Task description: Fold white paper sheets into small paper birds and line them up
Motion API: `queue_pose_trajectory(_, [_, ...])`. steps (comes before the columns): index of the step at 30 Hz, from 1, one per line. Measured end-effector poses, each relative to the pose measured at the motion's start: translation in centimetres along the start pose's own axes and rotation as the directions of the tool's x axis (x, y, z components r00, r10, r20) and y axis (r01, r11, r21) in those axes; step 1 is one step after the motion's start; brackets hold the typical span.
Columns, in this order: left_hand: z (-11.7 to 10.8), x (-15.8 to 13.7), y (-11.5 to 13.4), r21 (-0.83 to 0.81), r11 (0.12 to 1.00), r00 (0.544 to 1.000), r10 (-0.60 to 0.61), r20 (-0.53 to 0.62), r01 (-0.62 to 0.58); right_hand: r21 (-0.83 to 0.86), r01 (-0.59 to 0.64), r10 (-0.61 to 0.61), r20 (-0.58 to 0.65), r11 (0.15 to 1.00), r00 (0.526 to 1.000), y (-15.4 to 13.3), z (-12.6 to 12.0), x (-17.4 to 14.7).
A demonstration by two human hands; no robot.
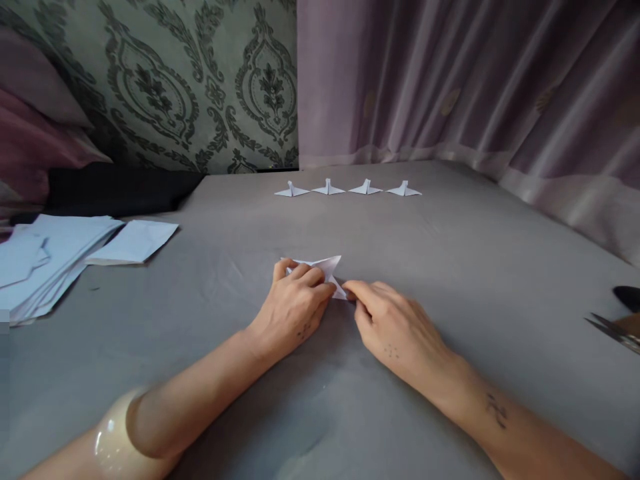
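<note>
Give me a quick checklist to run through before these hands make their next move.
1. Left hand on the folded paper: ok, its fingers lie over it.
2. Right hand at the paper: ok, its fingertips are at the near right corner.
3. Creases under the left hand: cannot tell, the fingers cover them.
4. Four folded paper figures out of the way: ok, they stand in a row beyond the hands.
5. Scissors away from the hands: ok, they lie at the right edge.
6. Paper stack apart from the work: ok, far left.
</note>
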State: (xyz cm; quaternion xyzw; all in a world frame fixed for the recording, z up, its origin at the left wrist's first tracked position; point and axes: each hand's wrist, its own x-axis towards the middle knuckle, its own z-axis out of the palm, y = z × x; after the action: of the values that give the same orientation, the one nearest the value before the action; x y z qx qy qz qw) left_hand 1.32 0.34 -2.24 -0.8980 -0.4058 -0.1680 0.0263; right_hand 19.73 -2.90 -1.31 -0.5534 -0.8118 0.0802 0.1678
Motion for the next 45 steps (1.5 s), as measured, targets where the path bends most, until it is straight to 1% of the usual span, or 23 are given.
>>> queue_pose_trajectory(2, [0.0,0.0,0.0,0.0,1.0,1.0,0.005,0.001,-0.005,0.056,-0.04,0.044,-0.071,0.998,0.996,0.4,0.2,0.1])
queue_pose_trajectory(4, [0.0,0.0,0.0,-0.001,1.0,1.0,0.007,-0.003,-0.007,0.109,-0.025,0.04,-0.131,0.994,0.991,0.6,0.4,0.2])
queue_pose_trajectory(5, [0.0,0.0,0.0,-0.001,1.0,1.0,0.007,-0.006,-0.007,0.129,0.0,0.018,-0.139,0.992,0.99,0.5,0.5,0.2])
queue_pose_trajectory(8, [0.0,0.0,0.0,-0.002,1.0,1.0,0.001,-0.012,-0.001,0.157,0.086,-0.073,-0.087,0.984,0.994,0.0,0.6,0.1])
queue_pose_trajectory(11, [0.1,0.1,0.0,-0.003,1.0,1.0,-0.005,-0.004,0.005,0.097,0.127,-0.13,0.023,0.987,0.991,-0.8,0.7,-0.3])
queue_pose_trajectory(14, [0.1,0.1,0.1,-0.004,1.0,1.0,-0.01,-0.008,0.01,0.01,0.145,-0.145,0.095,0.989,0.985,-1.3,0.8,-0.6])
queue_pose_trajectory(18, [0.0,-0.4,0.1,-0.003,0.999,0.998,-0.034,-0.052,0.034,-0.032,0.141,-0.136,0.124,0.989,0.983,-1.7,0.8,-0.7])
queue_pose_trajectory(21, [-0.3,-1.1,-0.1,0.013,0.998,0.995,-0.067,-0.08,0.068,-0.037,0.135,-0.129,0.134,0.99,0.983,-1.8,0.6,-0.6])
queue_pose_trajectory(26, [-0.8,-1.6,-0.6,0.016,0.995,0.993,-0.095,-0.076,0.097,-0.015,0.132,-0.13,0.101,0.991,0.986,-1.7,0.5,-0.6])
queue_pose_trajectory(32, [-0.7,-1.4,-1.0,0.011,0.989,0.974,-0.142,-0.175,0.146,-0.03,0.129,-0.126,0.091,0.991,0.988,-1.7,0.7,-0.7])
queue_pose_trajectory(35, [-0.7,-1.4,-1.1,-0.021,0.986,0.966,-0.164,-0.199,0.163,-0.029,0.135,-0.133,0.079,0.99,0.988,-1.6,0.8,-0.8])
queue_pose_trajectory(40, [-1.0,-1.1,-1.4,-0.068,0.978,0.958,-0.207,-0.201,0.197,-0.022,0.136,-0.134,0.078,0.99,0.988,-1.6,0.8,-0.9])
queue_pose_trajectory(45, [-1.2,-0.9,-1.3,-0.127,0.98,0.97,-0.173,-0.171,0.152,-0.012,0.127,-0.125,0.087,0.992,0.988,-1.7,0.6,-0.8])
